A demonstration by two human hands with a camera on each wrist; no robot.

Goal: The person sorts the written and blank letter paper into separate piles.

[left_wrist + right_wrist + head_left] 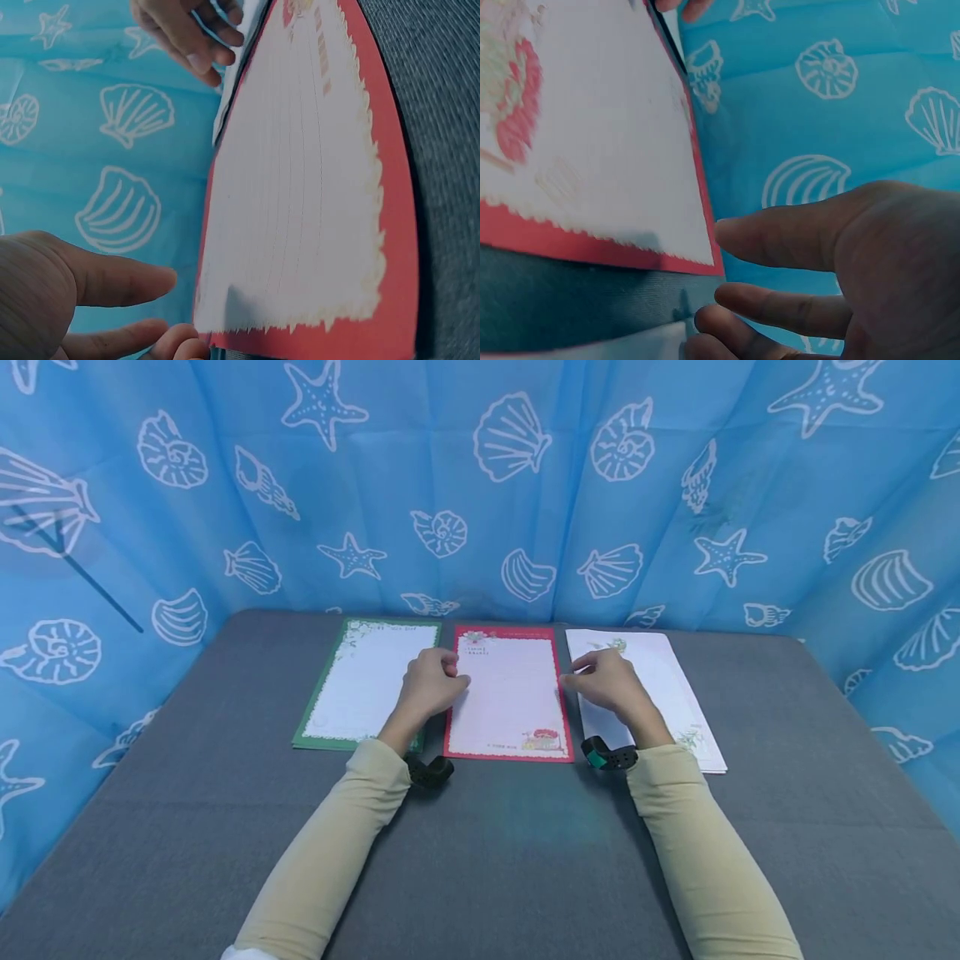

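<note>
A red-bordered sheet of letter paper [510, 693], with a flower at its top left and a small drawing at its bottom right, lies between the hands. My left hand [431, 683] is at its left edge; in the left wrist view the thumb [135, 280] stands apart from the fingers, whose tips are right at the red border. At the opposite edge is my right hand [609, 681], over the white sheets. The right wrist view shows its thumb [780, 234] tip at the red border, a gap separating it from the fingers below.
Left of the red sheet lies a green-bordered sheet [367, 685], partly under the left hand. White sheets with leaf prints [667, 677] lie at the right. All are on a grey cloth-covered table [510, 860], with a blue shell-patterned curtain [465, 468] behind.
</note>
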